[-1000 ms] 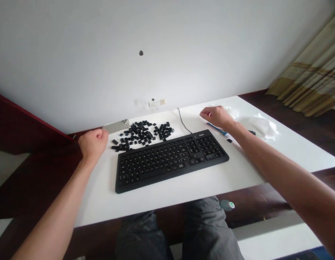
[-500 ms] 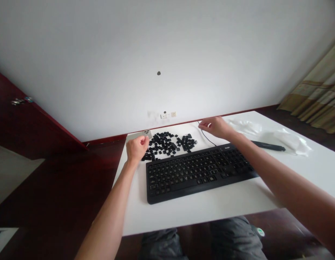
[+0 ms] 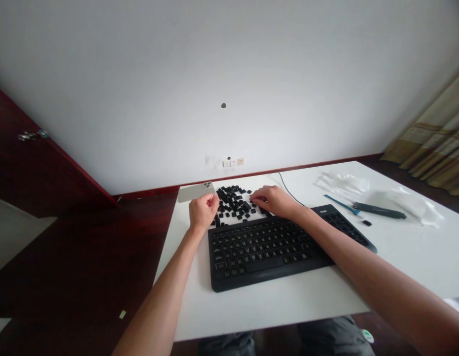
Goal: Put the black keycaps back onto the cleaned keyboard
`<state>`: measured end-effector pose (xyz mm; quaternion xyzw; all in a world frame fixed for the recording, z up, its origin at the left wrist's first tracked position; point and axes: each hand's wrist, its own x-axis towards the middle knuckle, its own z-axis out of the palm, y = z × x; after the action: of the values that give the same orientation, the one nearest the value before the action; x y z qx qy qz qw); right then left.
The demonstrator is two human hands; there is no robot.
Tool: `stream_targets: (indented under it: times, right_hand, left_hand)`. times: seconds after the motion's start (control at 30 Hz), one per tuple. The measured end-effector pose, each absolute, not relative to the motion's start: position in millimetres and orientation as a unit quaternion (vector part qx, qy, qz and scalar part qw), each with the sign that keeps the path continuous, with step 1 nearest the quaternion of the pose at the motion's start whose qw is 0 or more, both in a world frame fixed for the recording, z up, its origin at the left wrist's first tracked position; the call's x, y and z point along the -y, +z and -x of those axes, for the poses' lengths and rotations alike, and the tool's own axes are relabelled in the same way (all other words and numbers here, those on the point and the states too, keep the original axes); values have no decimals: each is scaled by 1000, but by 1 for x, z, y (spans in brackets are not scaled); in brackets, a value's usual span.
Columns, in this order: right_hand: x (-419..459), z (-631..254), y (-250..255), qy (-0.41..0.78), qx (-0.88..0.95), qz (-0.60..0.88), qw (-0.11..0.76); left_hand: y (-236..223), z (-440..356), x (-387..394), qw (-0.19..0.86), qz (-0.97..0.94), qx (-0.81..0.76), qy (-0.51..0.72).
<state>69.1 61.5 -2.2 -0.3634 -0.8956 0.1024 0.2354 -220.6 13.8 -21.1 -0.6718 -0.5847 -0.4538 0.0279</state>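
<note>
A black keyboard (image 3: 266,272) lies on the white table, its key positions bare of caps over much of the board. Behind it is a scattered heap of loose black keycaps (image 3: 232,200). My left hand (image 3: 203,211) is closed in a fist at the heap's left side; whatever its fingers hold is hidden. My right hand (image 3: 275,200) reaches over the keyboard's back edge, with bent fingers drawn together down at the right part of the heap. Too little shows there to tell what is between those fingertips.
A phone (image 3: 190,193) rests at the table's back left. To the right lie a thin blue tool (image 3: 342,204), a dark long object (image 3: 381,211), a single keycap (image 3: 367,223) and crumpled clear plastic (image 3: 418,205). A cable (image 3: 288,189) runs behind the keyboard.
My right hand has come down and left from above the cable to the keycaps. The blue tool and single keycap at the right now show. My left hand stays closed near the heap.
</note>
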Motion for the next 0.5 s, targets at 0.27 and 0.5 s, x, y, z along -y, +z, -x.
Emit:
stream_targets:
  times: [0.27,0.5]
  right_hand:
    - [-53,-61,-6,122,919,330,178]
    - [-52,-61,-5,119,915,344,177]
  left_hand:
    - [-28,220,-14,1,641,580,-502]
    - [-28,212,-11,-32,652,574,-495]
